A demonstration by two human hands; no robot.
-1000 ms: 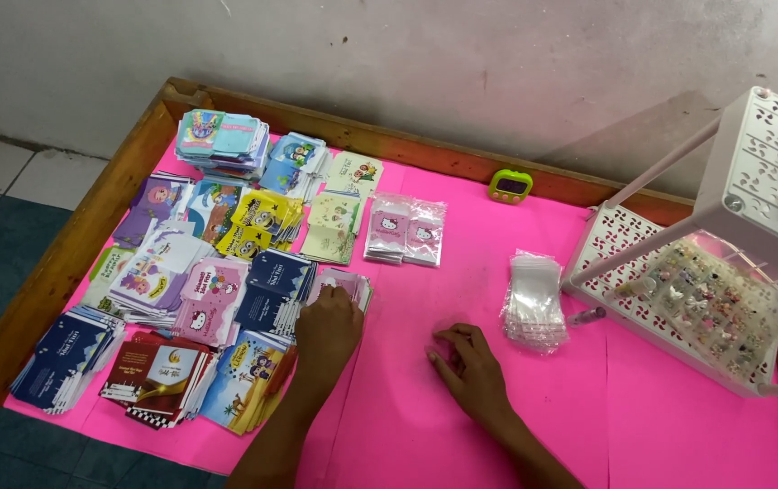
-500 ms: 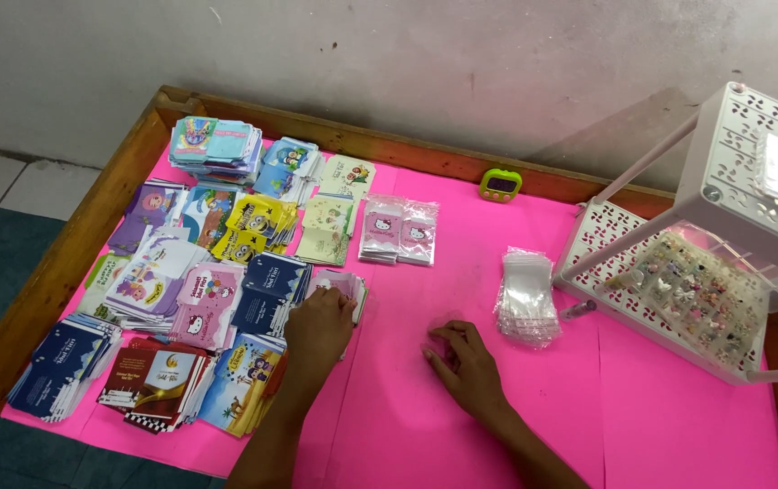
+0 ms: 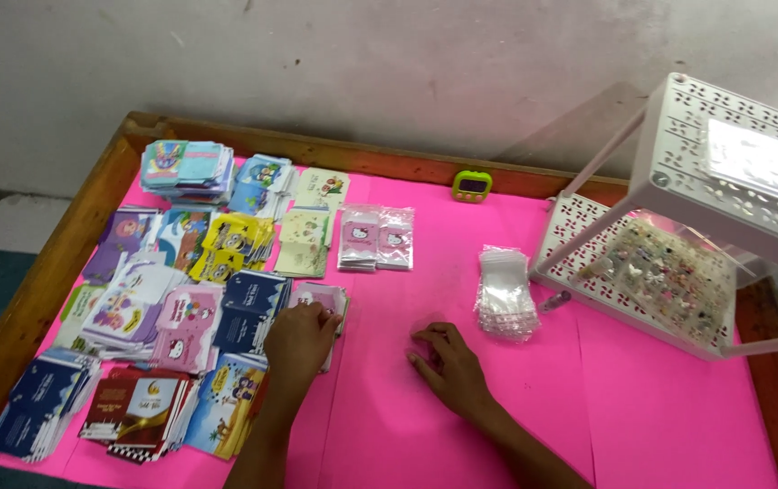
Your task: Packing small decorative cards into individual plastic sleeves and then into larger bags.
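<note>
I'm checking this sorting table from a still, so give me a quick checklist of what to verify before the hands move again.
1. Left hand rests on the small pink card stack: ok.
2. Right hand flat on the pink table cover, holding nothing: ok.
3. Clear bag stack close to the right hand, unobstructed: ok.
4. Card piles kept separate: not ok, the lower left ones overlap.
5. Left hand's grip on a card: cannot tell.
</note>
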